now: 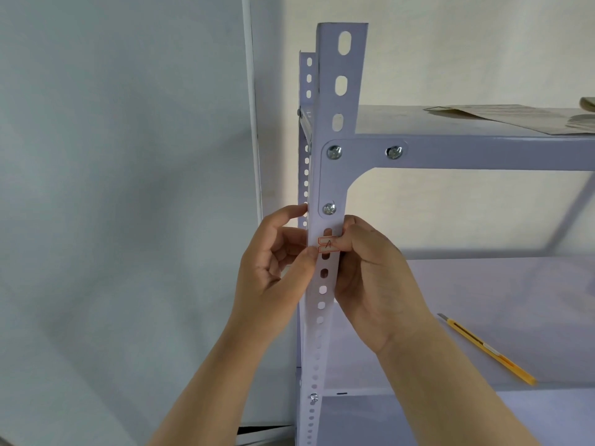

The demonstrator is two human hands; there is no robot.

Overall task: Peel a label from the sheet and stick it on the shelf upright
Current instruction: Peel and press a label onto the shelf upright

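Both grips meet on the one small white label with a red border and a handwritten "A" (328, 244), which lies flat across the front face of the pale lilac perforated steel shelf upright (335, 130), just below the corner bracket. From the head view, the left hand (273, 268) presses its thumb tip on the label's lower left corner, its other fingers loosely curled and apart beside the upright's left edge. The right hand (370, 278) pinches the label's right end against the upright's right edge, fingers pressed together and wrapped around that edge.

Two uprights show: the near one and a second lilac perforated post (307, 78) behind it. Three silver screws (334, 152) fix the bracket, and a fourth sits low on the near upright. Two shelf boards are visible: the upper lilac shelf (483, 149) carries flat beige paper sheets (515, 119) at its right end; the lower lilac shelf (483, 300) holds one yellow utility knife (486, 347), well apart from the hands. Left of the upright is open room before a plain grey wall (128, 188).
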